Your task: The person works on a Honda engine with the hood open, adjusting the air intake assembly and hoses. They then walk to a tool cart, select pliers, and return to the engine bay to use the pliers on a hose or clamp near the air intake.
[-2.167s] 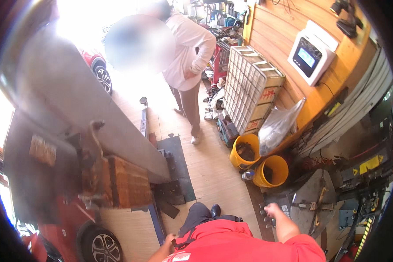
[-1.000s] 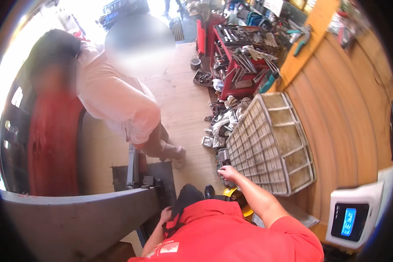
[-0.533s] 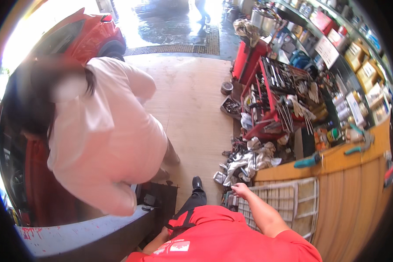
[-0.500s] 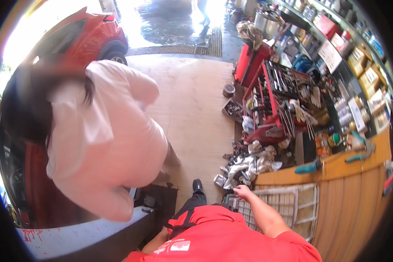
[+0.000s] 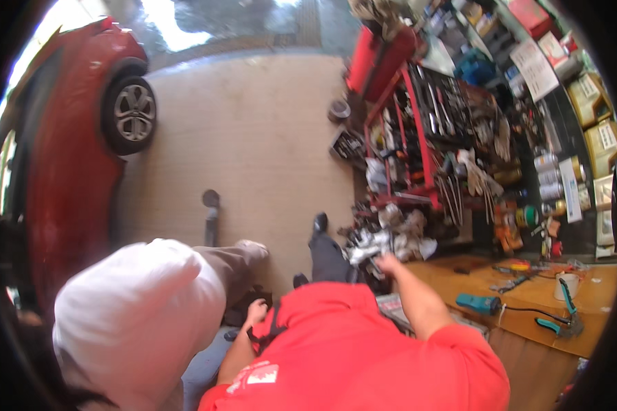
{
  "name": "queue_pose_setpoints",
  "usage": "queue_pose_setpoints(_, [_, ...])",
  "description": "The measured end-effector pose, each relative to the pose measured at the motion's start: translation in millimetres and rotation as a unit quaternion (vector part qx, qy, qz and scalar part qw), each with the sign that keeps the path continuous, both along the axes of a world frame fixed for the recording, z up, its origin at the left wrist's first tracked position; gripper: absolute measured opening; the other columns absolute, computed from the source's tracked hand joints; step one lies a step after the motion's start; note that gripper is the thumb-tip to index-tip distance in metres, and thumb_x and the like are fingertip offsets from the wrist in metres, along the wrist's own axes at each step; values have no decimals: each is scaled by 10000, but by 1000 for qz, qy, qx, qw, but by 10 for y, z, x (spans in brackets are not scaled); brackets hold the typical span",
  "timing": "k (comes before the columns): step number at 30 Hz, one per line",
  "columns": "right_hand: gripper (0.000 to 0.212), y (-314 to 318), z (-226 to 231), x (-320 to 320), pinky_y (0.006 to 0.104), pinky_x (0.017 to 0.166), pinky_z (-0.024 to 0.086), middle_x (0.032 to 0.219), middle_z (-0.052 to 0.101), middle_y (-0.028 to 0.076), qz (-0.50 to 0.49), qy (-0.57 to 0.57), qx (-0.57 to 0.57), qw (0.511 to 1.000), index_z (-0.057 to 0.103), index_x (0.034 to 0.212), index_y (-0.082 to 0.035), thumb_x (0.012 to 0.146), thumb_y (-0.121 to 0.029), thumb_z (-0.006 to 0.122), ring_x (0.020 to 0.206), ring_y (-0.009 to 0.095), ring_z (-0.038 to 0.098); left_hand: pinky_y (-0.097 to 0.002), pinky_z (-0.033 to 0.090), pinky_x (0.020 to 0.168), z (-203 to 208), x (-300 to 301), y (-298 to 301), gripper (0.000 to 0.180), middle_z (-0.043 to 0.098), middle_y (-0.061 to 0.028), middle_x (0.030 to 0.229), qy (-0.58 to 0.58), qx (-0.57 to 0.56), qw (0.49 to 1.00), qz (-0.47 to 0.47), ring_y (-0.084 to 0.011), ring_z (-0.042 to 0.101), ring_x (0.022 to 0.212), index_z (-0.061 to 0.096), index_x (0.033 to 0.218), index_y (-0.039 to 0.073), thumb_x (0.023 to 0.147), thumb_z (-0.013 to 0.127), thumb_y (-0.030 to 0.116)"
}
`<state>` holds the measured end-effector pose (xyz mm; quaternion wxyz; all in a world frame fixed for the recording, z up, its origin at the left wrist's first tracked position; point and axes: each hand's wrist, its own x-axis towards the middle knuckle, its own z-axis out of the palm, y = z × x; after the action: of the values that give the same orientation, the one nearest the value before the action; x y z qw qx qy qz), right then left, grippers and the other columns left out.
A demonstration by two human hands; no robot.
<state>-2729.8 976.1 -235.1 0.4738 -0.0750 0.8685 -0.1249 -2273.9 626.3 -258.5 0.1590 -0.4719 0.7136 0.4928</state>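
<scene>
My right hand (image 5: 387, 264) hangs low at my right side, in front of a pile of white and grey rags (image 5: 380, 243). No object shows in it, though blur hides how its fingers lie. My left hand (image 5: 256, 313) is down beside my left hip, close to a black strap (image 5: 271, 325) on my red shirt. Its fingers are small and partly turned away, and nothing held can be made out. To my left, a person in a white top (image 5: 140, 318) is bent beside me, with their hands out of sight.
A red car (image 5: 65, 157) stands along the left. On the right are a red tool cart (image 5: 425, 157) heaped with wrenches, and a wooden bench (image 5: 528, 301) bearing a teal-handled tool (image 5: 478, 303) and pliers (image 5: 562, 327). A round dark object (image 5: 211, 199) rests on the pale floor ahead.
My view has shifted forward and turned, showing more of the car's wheel and the bench top. The person in white is now lower and nearer my left side. My left hand has come into view.
</scene>
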Motion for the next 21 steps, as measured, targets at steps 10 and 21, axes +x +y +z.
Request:
queue_pose_setpoints(10, [283, -792, 173, -2034, 290, 447, 441, 787, 651, 59, -91, 19, -89, 992, 654, 1078, -28, 906, -253, 647, 573, 139, 588, -370, 451, 988, 609, -2000, -979, 407, 642, -237, 1193, -27, 17, 999, 44, -331, 603, 1156, 619, 1201, -33, 888, 519, 207])
queue_pose_setpoints(21, [263, -1045, 388, -2942, 289, 491, 431, 748, 599, 36, -175, -16, 59, 983, 655, 1068, -30, 916, -244, 631, 576, 138, 553, -434, 384, 1087, 559, -4215, -1694, 666, 410, -254, 1449, -167, 71, 972, -147, -399, 447, 1312, 416, 1438, 78, 890, 623, 395])
